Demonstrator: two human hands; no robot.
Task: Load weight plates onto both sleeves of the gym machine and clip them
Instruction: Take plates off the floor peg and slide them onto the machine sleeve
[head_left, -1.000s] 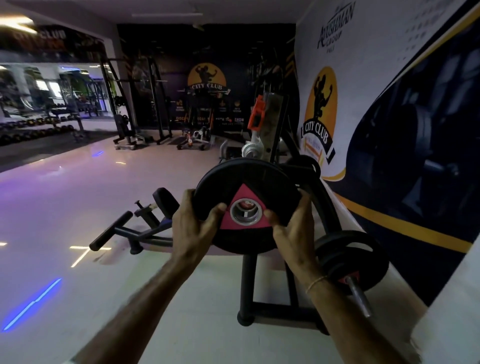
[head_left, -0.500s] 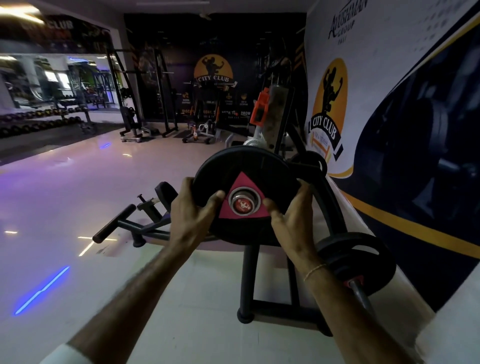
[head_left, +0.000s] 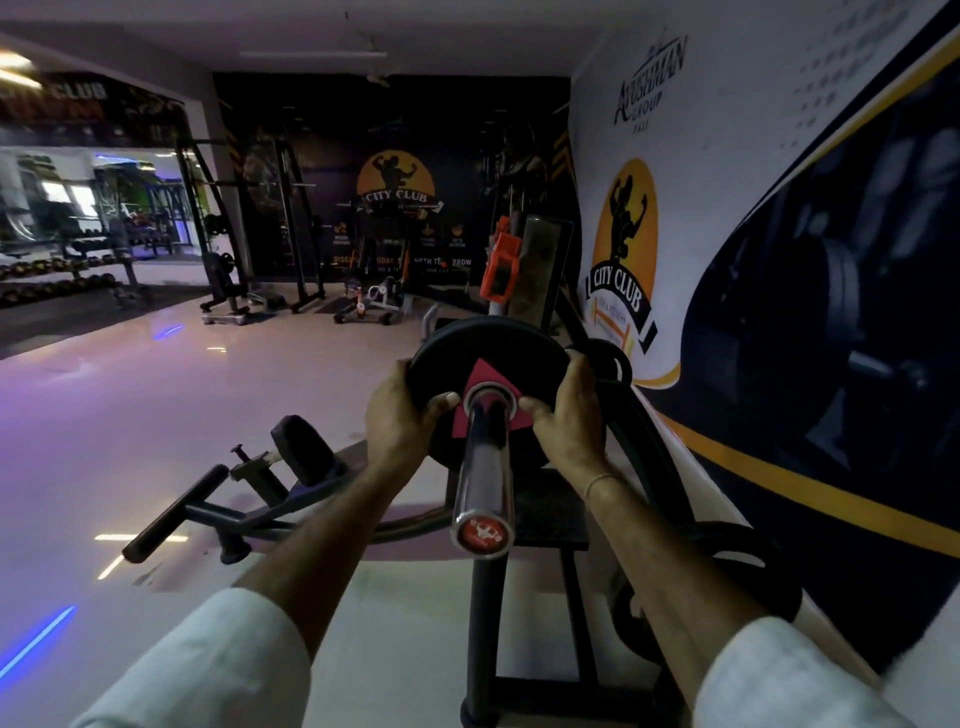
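Note:
A black weight plate with a pink triangle mark sits on the chrome sleeve of the gym machine, well along it from the red end cap. My left hand grips the plate's left edge, thumb on its face. My right hand grips the right edge the same way. An orange clip hangs on an upright part behind the plate. The far sleeve is hidden.
The machine's black frame stands under the sleeve. More black plates rest low on the right by the banner wall. A padded lever arm lies on the floor to the left. Racks stand at the back.
The plate went from being held in front of the sleeve end to sliding onto it and along it away from me. Both hands kept their grip.

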